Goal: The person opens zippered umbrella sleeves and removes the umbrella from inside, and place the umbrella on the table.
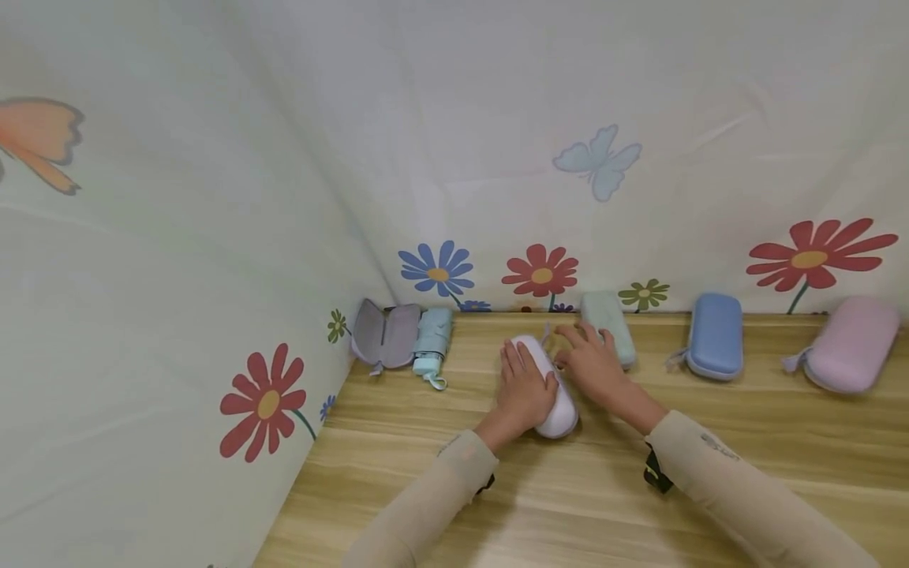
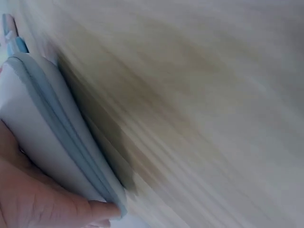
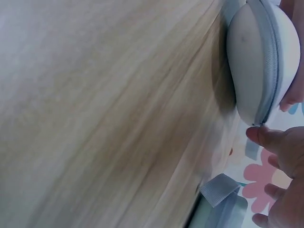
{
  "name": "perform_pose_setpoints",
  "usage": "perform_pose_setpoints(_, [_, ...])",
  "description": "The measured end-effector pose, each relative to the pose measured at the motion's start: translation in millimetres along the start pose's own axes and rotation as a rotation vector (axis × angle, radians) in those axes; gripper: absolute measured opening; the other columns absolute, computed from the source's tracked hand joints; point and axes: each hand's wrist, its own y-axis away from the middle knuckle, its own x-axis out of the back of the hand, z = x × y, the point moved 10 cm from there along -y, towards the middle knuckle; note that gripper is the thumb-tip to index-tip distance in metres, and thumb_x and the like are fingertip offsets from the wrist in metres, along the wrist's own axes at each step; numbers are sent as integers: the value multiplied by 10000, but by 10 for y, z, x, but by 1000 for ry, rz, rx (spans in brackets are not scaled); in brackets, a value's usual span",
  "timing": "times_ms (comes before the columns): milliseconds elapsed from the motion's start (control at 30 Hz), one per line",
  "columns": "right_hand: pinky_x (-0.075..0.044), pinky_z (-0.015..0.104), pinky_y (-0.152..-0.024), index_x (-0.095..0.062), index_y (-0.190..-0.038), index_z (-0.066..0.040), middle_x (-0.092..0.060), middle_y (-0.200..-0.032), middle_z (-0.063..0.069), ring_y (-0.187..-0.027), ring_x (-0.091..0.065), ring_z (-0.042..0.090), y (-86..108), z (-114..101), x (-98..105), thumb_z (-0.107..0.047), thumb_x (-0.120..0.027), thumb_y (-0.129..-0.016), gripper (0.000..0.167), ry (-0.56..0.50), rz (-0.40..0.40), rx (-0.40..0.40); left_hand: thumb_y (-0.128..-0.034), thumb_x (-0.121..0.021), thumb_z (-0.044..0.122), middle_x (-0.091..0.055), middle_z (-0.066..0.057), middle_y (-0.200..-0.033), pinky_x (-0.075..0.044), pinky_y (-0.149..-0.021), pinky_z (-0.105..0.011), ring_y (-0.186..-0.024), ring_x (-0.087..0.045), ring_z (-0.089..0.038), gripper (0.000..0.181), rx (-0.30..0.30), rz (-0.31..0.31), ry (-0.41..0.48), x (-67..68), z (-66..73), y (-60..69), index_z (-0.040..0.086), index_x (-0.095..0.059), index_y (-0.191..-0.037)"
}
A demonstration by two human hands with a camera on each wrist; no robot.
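Note:
A pale lilac-white zip case (image 1: 561, 414) lies on the wooden table, tilted toward the far left. My left hand (image 1: 524, 394) grips it from above, fingers along the top and thumb on its right side. In the left wrist view, the grey zip band (image 2: 71, 128) runs along the edge under that hand. My right hand (image 1: 596, 367) is at the case's far right side with fingers bent and spread. In the right wrist view, one fingertip (image 3: 256, 135) touches the end of the zip, beside a grey strap (image 3: 252, 149); I see no pinch on it.
At the far left an open lilac case (image 1: 402, 331) stands beside a folded mint umbrella (image 1: 433, 335). Along the back edge lie a mint case (image 1: 611, 323), a blue case (image 1: 716, 335) and a pink case (image 1: 852, 343). A flower-printed cloth (image 1: 483, 173) hangs behind the table.

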Motion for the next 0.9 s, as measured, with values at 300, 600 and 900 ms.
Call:
perform_pose_setpoints(300, [-336, 732, -986, -820, -941, -170, -523, -1454, 118, -1354, -406, 471, -52, -3, 55, -127, -711, -955, 118, -12, -2, 7, -1076, -342, 391, 14, -350, -1636, -263, -1198, -510, -1526, -59, -481, 758, 14, -2, -57, 29, 2, -62, -96, -67, -1587])
perform_pose_setpoints(600, [-317, 706, -1019, -827, -963, -166, -536, -1442, 106, -1359, -406, 452, -138, 75, 22, -147, -723, -952, 106, 6, 9, -12, -1073, -327, 413, 32, -333, -1644, -249, -1204, -508, -1530, -44, -471, 762, 27, -29, -56, -8, 35, -67, -69, -60, -1599])
perform_pose_setpoints(900, [-337, 685, -997, -810, -1040, -158, -551, -1404, 154, -1348, -412, 448, -82, 93, -97, -189, -680, -988, 143, -4, -56, -66, -1065, -363, 407, -25, -319, -1650, -223, -1213, -517, -1532, -70, -462, 754, -6, -12, -90, 23, 26, -37, -84, -130, -1589])
